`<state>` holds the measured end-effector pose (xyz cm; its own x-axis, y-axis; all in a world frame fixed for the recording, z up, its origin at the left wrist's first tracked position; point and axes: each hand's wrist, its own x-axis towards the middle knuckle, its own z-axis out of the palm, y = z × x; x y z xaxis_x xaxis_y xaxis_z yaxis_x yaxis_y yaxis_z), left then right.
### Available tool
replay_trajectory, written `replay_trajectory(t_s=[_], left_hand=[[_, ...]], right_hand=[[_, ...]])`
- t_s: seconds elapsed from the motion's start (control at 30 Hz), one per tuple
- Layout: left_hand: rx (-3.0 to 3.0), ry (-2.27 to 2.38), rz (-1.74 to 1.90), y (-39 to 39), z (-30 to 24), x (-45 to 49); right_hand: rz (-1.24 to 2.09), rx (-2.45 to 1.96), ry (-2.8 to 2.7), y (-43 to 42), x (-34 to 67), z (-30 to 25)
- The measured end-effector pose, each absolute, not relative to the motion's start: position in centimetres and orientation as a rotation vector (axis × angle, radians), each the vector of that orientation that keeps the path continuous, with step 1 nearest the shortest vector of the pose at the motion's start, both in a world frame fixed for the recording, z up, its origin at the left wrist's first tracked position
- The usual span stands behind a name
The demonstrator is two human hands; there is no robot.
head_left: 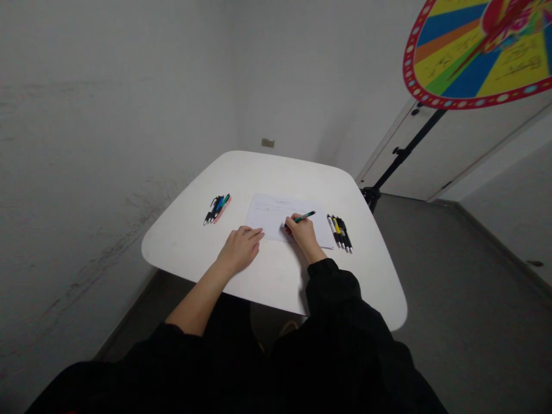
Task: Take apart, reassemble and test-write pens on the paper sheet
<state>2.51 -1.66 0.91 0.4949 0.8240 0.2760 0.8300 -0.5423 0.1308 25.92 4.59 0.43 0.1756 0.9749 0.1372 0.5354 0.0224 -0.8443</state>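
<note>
My right hand [301, 231] is closed around a green and black pen [305, 217], its tip end down by the paper. Under that hand lies a white sheet of paper [269, 215] with faint lines of print or writing, too small to read. My left hand [240, 248] rests palm down at the sheet's lower left corner, fingers stretched out towards the paper. To the left of the sheet, several pens [219, 207] in black, blue, green and pink lie side by side. Close to its right edge is another row of pens [340, 233], black, yellow and white.
The white table [276, 279] has rounded corners and stands near a scuffed wall [86, 144]. At the upper right, a colourful prize wheel [470, 57] sits on a black stand [399, 155]. A wall plate [268, 142] shows behind the table.
</note>
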Motion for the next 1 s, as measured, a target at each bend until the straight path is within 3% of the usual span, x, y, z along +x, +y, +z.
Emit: replay_trajectory(t_s=[1.0], left_hand=[[-2.701, -1.481, -0.491, -1.53, 0.75, 2.48]], right_hand=[[0.729, -1.596, -1.396, 4.39, 26.01, 0.41]])
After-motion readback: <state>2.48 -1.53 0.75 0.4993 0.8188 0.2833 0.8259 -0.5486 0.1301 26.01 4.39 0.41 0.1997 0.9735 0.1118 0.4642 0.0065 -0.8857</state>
